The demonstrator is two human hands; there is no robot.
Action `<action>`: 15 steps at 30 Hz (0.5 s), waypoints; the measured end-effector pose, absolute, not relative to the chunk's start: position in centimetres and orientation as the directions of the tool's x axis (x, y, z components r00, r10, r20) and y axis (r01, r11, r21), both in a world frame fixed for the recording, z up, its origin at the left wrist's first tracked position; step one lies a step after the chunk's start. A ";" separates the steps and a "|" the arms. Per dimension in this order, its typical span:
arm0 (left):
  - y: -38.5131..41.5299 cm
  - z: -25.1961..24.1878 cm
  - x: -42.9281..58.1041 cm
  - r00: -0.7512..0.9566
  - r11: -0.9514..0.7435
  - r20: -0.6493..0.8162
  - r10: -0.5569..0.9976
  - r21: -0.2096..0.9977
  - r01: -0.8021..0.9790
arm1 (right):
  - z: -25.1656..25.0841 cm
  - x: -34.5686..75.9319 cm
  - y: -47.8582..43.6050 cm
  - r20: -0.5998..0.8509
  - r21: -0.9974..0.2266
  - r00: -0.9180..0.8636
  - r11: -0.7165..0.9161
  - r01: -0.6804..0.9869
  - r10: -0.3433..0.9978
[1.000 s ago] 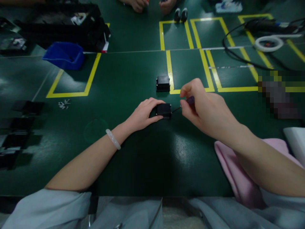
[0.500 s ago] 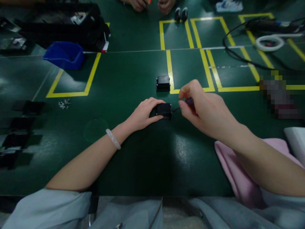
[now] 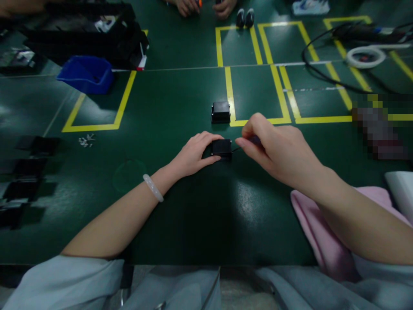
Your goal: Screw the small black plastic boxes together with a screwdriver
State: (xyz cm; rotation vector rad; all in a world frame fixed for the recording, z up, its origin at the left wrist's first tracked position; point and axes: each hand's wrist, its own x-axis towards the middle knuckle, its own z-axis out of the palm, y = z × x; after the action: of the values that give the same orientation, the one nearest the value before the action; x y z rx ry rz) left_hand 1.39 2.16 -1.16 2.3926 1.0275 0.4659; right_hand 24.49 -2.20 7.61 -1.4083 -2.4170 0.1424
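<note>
A small black box (image 3: 222, 147) lies on the green table, pinched from its left side between the thumb and fingers of my left hand (image 3: 197, 154). My right hand (image 3: 274, 144) is closed around the dark handle of a screwdriver (image 3: 237, 149). The thin shaft points left and its tip meets the right side of the box; most of the handle is hidden by my fingers. Just behind stands a second black box (image 3: 221, 112), untouched. Loose screws (image 3: 87, 140) lie in a little heap to the left.
Several black parts (image 3: 24, 172) line the left edge. A blue bin (image 3: 86, 74) stands before a black rack (image 3: 84, 34). Another person's hands (image 3: 224, 7) are at the far side. Pink cloth (image 3: 325, 232) lies under my right forearm; a black cable (image 3: 309, 69) curves at the right.
My right fingers have shifted slightly left along the screwdriver and changed their grip, covering more of the handle. My left hand and the box have stayed in place.
</note>
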 end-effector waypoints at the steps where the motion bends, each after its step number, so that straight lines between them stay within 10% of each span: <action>1: 2.2 -1.2 1.4 0.658 -0.596 0.116 0.744 0.560 0.575 | 7.6 24.5 -2.2 0.234 -0.252 -0.452 0.503 0.827 0.861; 15: 2.3 -1.3 1.4 0.662 -0.610 0.127 0.739 0.542 0.577 | 7.5 24.6 -2.2 0.251 -0.251 -0.447 0.504 0.826 0.858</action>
State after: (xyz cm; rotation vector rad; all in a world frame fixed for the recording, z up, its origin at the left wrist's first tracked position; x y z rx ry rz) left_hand 1.37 2.25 -1.33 2.4168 1.0253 0.4720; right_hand 24.58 -2.24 7.52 -1.4052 -2.4072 0.1302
